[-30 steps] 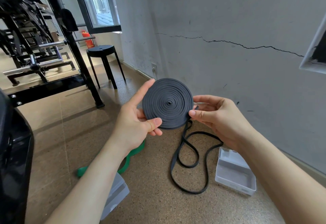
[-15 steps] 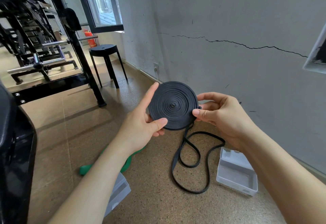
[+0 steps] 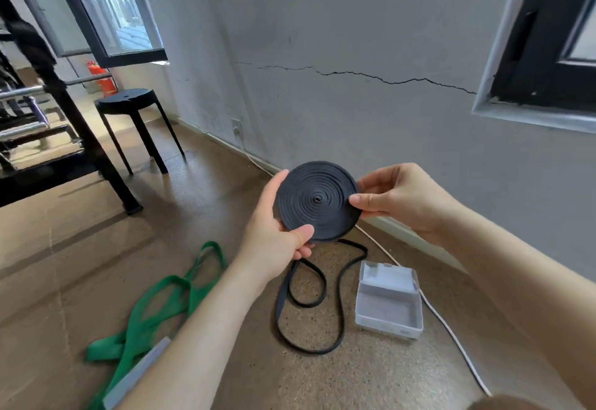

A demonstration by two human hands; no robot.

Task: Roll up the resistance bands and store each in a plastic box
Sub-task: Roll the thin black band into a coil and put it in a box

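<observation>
A black resistance band is wound into a flat spiral coil [image 3: 317, 201] held in the air between both hands. My left hand [image 3: 277, 238] grips the coil's left and lower edge, thumb on the front face. My right hand [image 3: 396, 200] pinches its right edge between thumb and fingers. The band's loose tail [image 3: 309, 309] hangs down and loops on the floor. An open clear plastic box [image 3: 388, 301] lies on the floor to the right of the tail. A green resistance band [image 3: 154, 309] lies unrolled on the floor at the left.
Another clear plastic box [image 3: 135, 374] shows partly behind my left forearm, on the green band. A white cable [image 3: 451, 329] runs along the floor by the grey wall. A black stool [image 3: 135, 109] and a dark gym rack [image 3: 64, 113] stand at the left.
The view has swung down and to the right, so the green band and the open box show more fully. Both hands still hold the coil, which has turned a little.
</observation>
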